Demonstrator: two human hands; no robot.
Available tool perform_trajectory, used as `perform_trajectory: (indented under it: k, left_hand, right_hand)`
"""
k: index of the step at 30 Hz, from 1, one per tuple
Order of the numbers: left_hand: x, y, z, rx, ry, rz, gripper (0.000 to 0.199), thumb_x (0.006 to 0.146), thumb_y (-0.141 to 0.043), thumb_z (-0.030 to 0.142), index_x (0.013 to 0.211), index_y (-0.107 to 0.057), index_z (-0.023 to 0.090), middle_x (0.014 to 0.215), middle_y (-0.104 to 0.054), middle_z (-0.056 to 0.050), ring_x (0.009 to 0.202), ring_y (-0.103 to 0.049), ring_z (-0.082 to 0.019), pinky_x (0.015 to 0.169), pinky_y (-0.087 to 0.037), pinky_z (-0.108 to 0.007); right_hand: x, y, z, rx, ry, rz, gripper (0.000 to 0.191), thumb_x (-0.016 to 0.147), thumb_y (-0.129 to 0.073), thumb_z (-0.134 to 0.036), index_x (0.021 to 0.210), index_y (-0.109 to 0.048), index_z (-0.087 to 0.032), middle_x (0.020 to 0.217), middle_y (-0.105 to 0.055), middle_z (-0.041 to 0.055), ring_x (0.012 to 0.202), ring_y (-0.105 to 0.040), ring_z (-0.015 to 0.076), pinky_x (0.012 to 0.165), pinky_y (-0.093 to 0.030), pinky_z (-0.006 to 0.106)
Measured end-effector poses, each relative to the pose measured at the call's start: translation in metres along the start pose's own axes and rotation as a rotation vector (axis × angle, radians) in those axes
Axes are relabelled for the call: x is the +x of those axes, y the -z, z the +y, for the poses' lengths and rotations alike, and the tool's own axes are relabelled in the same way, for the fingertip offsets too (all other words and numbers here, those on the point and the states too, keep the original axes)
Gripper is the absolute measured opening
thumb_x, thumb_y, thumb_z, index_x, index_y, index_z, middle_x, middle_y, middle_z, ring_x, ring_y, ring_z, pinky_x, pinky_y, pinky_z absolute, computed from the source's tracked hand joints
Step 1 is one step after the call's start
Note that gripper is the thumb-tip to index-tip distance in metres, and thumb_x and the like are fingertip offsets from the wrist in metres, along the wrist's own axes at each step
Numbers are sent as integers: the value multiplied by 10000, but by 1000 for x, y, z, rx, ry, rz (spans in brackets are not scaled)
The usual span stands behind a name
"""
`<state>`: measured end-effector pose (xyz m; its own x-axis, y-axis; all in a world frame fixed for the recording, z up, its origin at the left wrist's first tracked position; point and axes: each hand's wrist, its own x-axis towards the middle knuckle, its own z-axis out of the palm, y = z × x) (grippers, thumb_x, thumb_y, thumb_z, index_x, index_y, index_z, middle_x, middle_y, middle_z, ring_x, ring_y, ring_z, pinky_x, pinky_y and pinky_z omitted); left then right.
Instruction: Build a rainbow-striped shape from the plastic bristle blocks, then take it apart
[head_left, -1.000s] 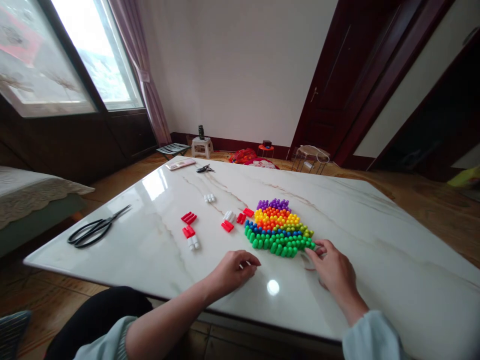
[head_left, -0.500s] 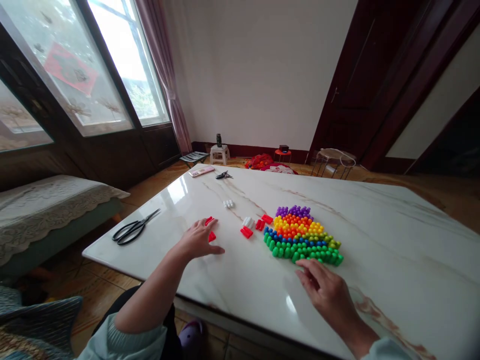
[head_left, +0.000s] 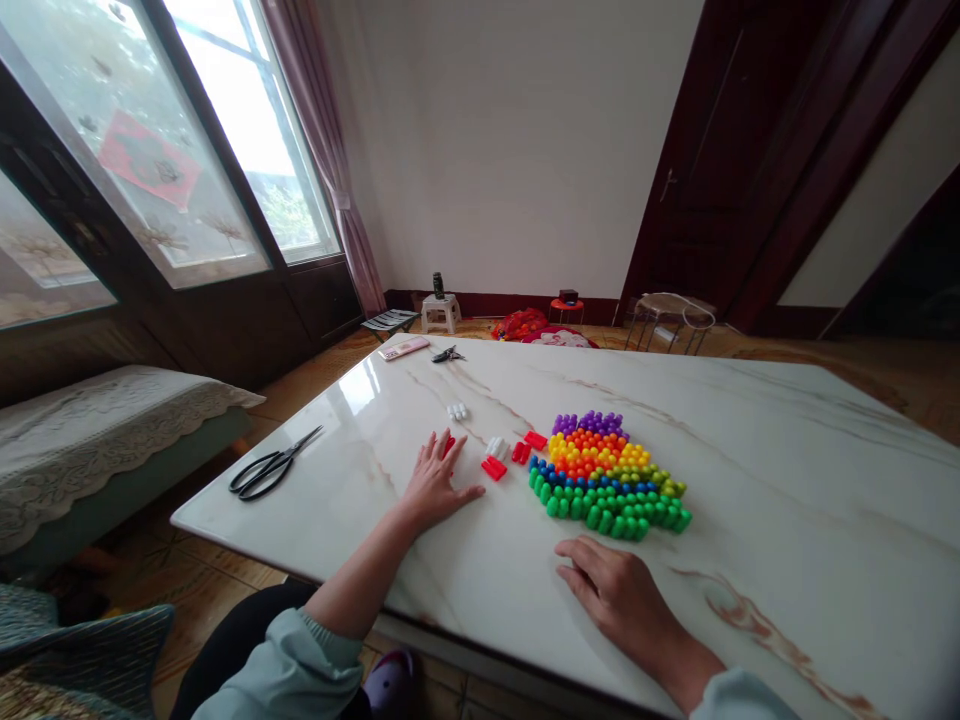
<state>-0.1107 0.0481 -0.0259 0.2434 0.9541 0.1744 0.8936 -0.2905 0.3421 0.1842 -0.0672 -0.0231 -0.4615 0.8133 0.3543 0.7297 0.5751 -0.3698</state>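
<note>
My left hand lies palm down with fingers spread, over red beads that it partly hides. Right of it are white beads and small groups of red beads. My right hand rests loosely bent on the tabletop, thumb and forefinger slightly apart, with nothing visible between them. Just beyond its fingertips lies a flat piece of joined beads in bands of purple, orange, yellow, blue and green. Another small white cluster sits farther back.
Black-handled scissors lie on the left of the marble-patterned table. At the far edge are a pink phone-like object and a small dark tool. A cloth-covered bench stands to the left, stools beyond.
My left hand has slid to the right with the red beads beneath it. My right hand has moved left and nearer, away from the green beads' edge.
</note>
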Motion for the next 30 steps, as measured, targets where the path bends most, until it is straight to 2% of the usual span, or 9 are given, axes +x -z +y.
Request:
perform_trajectory:
  k: [3,6,10,15,19,22,26,28,30]
  left_hand:
    - [7,-7,20,-34,-110,84,867,749,-582,630,1463,-305,225,1569,-106,-135,1430,-26,-376,1117,-184,-563]
    - [17,-5,41,-20,-281,93,646,834,-541,435,1435,-358,285,1582,-80,-60,1438,-16,-344,1126,-146,-571]
    - [41,-4,59,45,-486,-29,616,805,-534,300,1405,-402,328,1578,-120,-6,1438,-29,-340,1125,-85,-599]
    - [71,-11,69,73,-538,-171,608,818,-496,293,1412,-371,330,1545,-250,-20,1422,-149,-325,1101,-145,-614]
    - [72,-12,76,55,-451,-105,484,860,-473,357,1334,-474,263,1349,-510,-75,1298,-385,-280,1106,-231,-506]
    - [69,-8,76,72,-377,-37,404,855,-492,443,1167,-612,217,1164,-595,-109,1149,-498,-274,1054,-318,-442]
    - [80,3,59,106,-274,95,418,864,-455,523,1092,-659,238,1248,-545,-95,1199,-456,-278,1056,-311,-427]
    - [92,8,45,141,-109,166,454,866,-444,523,1174,-622,240,1346,-480,-103,1286,-379,-301,1088,-254,-453]
    - [103,9,31,167,132,124,582,811,-492,579,1278,-550,235,1419,-407,-131,1344,-291,-366,1080,-228,-520]
  right_hand:
    - [3,-2,-3,-7,-20,-34,154,913,-478,-226,1011,-597,-227,893,-659,27,799,-641,167,683,-457,260]
    - [5,-3,-6,-15,-27,-59,141,911,-484,-227,986,-603,-228,883,-648,25,798,-631,163,688,-441,257]
    - [5,-3,-7,-6,-55,-83,130,910,-490,-229,973,-604,-233,885,-639,17,804,-623,158,689,-422,256]
    - [5,-3,-8,18,-92,-103,113,906,-499,-231,961,-598,-239,881,-629,9,805,-612,154,701,-408,256]
    - [5,-1,-10,16,-106,-100,99,904,-501,-233,945,-590,-240,879,-627,8,799,-606,158,695,-400,259]
    - [5,0,-12,18,-108,-95,89,900,-504,-230,941,-583,-240,880,-628,10,794,-604,160,686,-396,261]
    - [5,-1,-12,26,-127,-93,76,889,-516,-218,930,-576,-241,880,-624,5,787,-603,158,671,-388,263]
    - [5,-2,-12,29,-134,-94,74,885,-519,-214,927,-573,-243,880,-622,1,787,-603,157,669,-382,263]
    - [5,-2,-12,27,-139,-94,70,885,-517,-214,922,-569,-243,879,-623,-1,790,-602,157,666,-377,264]
